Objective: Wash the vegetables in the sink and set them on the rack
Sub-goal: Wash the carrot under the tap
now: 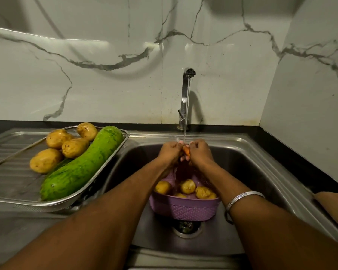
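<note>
Under the running tap [185, 98], the left hand [171, 152] and right hand [200, 152] are curling round a carrot [186, 150], pinching it between them above the sink [248, 162]. Below, a purple basket [185, 208] is holding potatoes [187, 186] near the drain. Left of the sink's edge, the rack [113, 156] is carrying a cucumber [82, 164] and four potatoes [74, 147].

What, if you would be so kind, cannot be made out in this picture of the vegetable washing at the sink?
- Orange vegetable, head view: mostly hidden by the left hand and right hand gripping it.
- Purple basket: both forearms cover its far part, so its potato count is unclear.
- Rack: its left end is cut off by the frame edge.
- Drain: partly behind the basket.
</note>
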{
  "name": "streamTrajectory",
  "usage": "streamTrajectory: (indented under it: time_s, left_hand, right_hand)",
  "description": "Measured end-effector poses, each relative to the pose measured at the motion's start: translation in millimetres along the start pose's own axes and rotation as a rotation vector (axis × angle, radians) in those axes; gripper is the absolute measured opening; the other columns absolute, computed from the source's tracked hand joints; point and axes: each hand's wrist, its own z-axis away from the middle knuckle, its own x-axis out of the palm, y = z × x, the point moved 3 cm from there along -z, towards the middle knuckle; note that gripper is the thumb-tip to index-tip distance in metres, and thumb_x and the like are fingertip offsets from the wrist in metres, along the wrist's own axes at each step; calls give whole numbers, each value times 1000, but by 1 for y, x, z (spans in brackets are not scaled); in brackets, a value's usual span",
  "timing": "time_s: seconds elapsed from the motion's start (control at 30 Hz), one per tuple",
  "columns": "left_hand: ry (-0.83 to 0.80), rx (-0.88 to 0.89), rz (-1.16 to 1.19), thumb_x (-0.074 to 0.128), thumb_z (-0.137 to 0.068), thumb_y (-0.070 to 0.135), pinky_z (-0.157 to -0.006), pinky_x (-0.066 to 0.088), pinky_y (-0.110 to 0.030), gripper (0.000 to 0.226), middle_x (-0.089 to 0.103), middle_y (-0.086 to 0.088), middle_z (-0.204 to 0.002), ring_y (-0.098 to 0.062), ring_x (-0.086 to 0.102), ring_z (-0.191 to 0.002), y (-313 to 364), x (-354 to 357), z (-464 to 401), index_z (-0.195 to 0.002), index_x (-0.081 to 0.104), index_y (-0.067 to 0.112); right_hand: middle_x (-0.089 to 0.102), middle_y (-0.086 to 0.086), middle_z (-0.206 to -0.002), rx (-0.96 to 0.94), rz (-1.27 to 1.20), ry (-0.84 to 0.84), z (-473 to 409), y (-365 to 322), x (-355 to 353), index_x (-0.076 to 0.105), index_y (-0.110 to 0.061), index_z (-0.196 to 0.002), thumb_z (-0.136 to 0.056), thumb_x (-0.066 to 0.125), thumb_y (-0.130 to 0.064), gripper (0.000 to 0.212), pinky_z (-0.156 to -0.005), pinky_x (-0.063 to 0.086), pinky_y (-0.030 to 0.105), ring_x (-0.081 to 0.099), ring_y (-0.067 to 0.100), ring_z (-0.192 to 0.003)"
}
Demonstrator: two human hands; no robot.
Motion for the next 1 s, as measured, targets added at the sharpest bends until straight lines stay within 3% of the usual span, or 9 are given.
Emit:
streamTrajectory:
  time_s: [0.13,0.23,0.3,0.37,0.43,0.57,0.7,0.8,1.0]
  left_hand:
    - [-82,10,-108,51,-102,11,-55,54,-22,21,64,-4,-65,-10,62,-56,2,7,6,-90,68,9]
    - [44,22,-182,46,-105,18,-82,59,-41,28,69,-14,-82,-24,68,-76,-1,8,-3,-96,69,5]
    - [107,25,-149,41,-107,21,-74,60,-41,33,69,-15,-81,-23,68,-73,0,4,-5,-100,67,2]
    - [44,16,-77,39,-108,21,-53,50,-24,35,64,-5,-61,-11,59,-52,-1,3,-4,-100,66,-1]
    - [-42,16,-82,43,-107,17,-46,44,-19,30,60,-1,-54,-7,53,-46,0,3,2,-95,66,2]
    - [-65,-20,-158,54,-101,13,-54,52,-23,20,65,-6,-66,-11,60,-55,-2,10,3,-92,71,6]
    - [80,14,-132,44,-106,23,-77,55,-43,34,64,-11,-74,-23,61,-71,-3,4,-6,-96,69,3]
    - [113,19,-79,47,-105,28,-72,49,-42,36,61,-8,-65,-28,59,-71,-3,0,-10,-80,67,11]
    - [313,18,-60,60,-97,44,-81,58,-41,34,73,-9,-84,-24,69,-83,-3,-9,-16,-88,74,14]
  right_hand:
    - [63,12,-105,21,19,24,-1,5,-3,53,-9,-127,-109,39,-26,28,-73,52,35,62,21,-87]
    - [62,9,-99,-16,24,14,1,4,-2,54,-8,-124,-109,39,-24,27,-62,46,29,59,18,-80]
    - [64,14,-107,-41,33,8,1,1,0,53,-9,-123,-109,39,-24,25,-59,44,28,59,20,-85]
    - [64,13,-102,-34,18,12,0,3,-1,52,-10,-121,-109,39,-24,23,-56,43,23,59,19,-81]
    - [62,9,-98,-12,30,26,1,5,-3,52,-10,-118,-109,38,-23,21,-56,44,20,56,15,-75]
    - [62,13,-112,23,91,30,0,11,-5,53,-9,-127,-109,38,-25,29,-76,47,34,58,22,-92]
    - [60,9,-106,-4,54,-6,2,4,-1,53,-9,-127,-110,37,-27,29,-63,43,27,56,19,-90]
    - [68,8,-98,-6,-18,-5,1,0,-1,59,-13,-120,-108,41,-37,32,-65,49,28,63,20,-81]
    - [64,5,-80,-63,40,-217,8,0,9,63,-14,-98,-105,50,-27,19,-57,47,28,60,17,-65]
